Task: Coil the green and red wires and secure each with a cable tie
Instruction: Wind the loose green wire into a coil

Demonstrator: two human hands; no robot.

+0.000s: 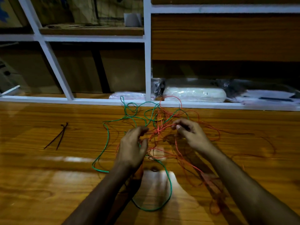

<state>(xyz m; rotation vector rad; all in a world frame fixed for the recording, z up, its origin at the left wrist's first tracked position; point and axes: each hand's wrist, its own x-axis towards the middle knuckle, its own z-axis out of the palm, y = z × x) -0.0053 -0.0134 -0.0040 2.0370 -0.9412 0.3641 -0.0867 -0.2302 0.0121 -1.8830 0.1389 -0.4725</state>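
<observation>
From the head camera, both bare forearms reach forward over a glossy wooden table [48, 168]. The left hand [132, 148] is curled, its fingers bent inward toward the thumb, and it sits in the middle of the wire tangle; red strands run out from between its fingertips, so it appears to be pinching the red wire, though the exact grip is partly hidden by the back of the hand. The right hand [189, 133] is raised a little above the table with its thumb and forefinger pressed together on a strand of the red wire [158, 130], which stretches across toward the left hand. Its other fingers are loosely curled.

The red wire lies uncoiled in many loose loops, spread between and below the hands and trailing to the right across the table. The green wire [107, 138] is also uncoiled. It loops at the far edge of the table, sweeps down in a long curve left of the left hand, and makes a wide loop near the front edge between the forearms. The two wires cross and mix behind the hands.

Two dark cable ties [58, 137] lie on the table well to the left, apart from the wires, their heads close together and their tails spread.

Behind the table stands a white-framed shelf [147, 62] holding plastic-wrapped bundles [194, 93].
</observation>
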